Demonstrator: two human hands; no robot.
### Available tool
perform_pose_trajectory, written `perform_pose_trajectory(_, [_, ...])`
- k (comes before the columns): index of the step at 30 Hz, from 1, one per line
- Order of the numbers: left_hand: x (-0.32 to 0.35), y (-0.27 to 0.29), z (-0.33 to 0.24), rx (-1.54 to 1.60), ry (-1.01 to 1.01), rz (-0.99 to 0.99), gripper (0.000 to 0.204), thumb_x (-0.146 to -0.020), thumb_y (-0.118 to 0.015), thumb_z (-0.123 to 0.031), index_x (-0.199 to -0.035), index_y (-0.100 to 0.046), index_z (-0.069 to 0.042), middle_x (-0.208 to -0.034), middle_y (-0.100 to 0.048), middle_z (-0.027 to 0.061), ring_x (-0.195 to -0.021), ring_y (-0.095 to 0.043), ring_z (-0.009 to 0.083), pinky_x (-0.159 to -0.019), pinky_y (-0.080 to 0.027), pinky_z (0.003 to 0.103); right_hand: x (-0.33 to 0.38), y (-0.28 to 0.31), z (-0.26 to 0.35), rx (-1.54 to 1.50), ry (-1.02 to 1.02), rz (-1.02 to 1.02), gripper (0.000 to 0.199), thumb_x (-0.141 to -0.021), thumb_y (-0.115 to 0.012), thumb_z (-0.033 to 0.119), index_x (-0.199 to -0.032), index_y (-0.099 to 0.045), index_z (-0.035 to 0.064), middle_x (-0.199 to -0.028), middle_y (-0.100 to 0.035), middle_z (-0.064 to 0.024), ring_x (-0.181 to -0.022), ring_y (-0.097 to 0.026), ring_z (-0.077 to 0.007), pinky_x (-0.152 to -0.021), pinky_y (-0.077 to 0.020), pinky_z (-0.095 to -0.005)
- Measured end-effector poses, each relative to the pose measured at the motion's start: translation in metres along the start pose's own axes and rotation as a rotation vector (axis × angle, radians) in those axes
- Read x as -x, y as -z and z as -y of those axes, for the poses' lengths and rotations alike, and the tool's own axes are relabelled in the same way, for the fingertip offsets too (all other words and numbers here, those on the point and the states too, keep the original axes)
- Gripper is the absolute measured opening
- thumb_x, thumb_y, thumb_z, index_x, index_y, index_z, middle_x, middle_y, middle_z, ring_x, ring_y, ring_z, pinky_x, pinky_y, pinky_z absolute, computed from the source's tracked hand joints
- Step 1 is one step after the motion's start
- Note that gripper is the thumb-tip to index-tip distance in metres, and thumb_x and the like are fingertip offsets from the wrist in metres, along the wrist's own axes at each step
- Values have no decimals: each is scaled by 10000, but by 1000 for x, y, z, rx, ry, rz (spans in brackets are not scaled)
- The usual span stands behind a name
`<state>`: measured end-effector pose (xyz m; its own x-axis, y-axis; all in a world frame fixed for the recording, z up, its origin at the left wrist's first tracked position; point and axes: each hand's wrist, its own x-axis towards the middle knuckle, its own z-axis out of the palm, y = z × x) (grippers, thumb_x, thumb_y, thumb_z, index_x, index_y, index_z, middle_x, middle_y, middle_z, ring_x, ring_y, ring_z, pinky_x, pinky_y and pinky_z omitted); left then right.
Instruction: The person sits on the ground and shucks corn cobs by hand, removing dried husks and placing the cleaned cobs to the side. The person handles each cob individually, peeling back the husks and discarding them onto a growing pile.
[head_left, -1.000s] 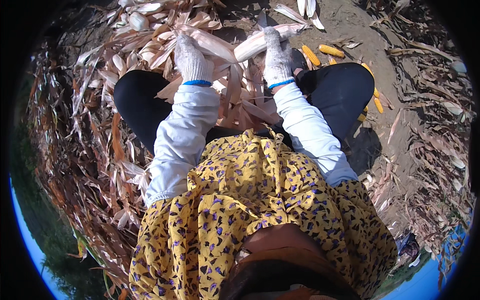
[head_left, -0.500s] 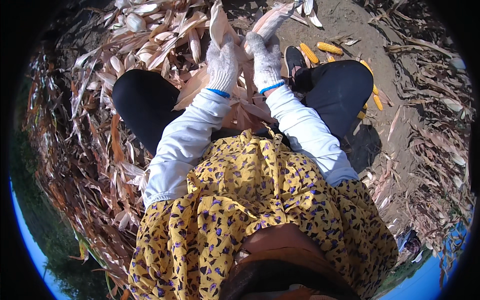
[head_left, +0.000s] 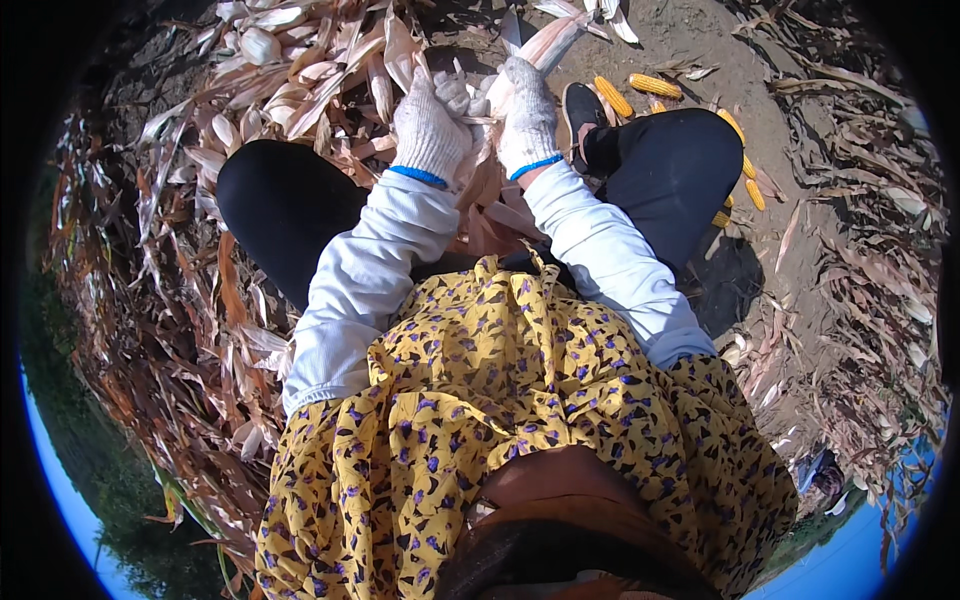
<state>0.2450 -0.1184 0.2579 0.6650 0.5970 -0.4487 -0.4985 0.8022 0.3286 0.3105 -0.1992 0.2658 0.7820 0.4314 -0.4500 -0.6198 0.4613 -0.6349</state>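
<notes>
Both of my hands wear white knitted gloves with blue cuffs and are close together above my lap. My right hand is closed around an ear of corn, still wrapped in pale husk, its tip pointing away and to the right. Just left of it, my left hand has its fingers curled at the ear's near end, where a short pale stem-like piece runs between the gloves. The left fingertips are partly hidden. Loose dry husks lie between my legs below the hands.
Several bare yellow corn cobs lie on the soil around my right knee and dark shoe. A heap of husks and husked ears is at the far left. Dry stalks line the right side.
My left hand has let go of the upright husk leaf and moved slightly nearer, to the ear's near end. The right hand keeps its hold on the ear, shifted slightly.
</notes>
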Motion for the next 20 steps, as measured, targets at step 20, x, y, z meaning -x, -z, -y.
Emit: perform_pose_trajectory(20, [21, -40, -54, -764, -265, 129, 293, -923, -681, -323, -1001, -589, -55, -636, -447, -46, -541, -463, 103, -590, -580, 349, -27, 18, 12, 492, 251, 253, 498, -864, -750, 241, -1271, -533, 55, -982, -621, -41, -816, -590, -114, -725, -498, -281])
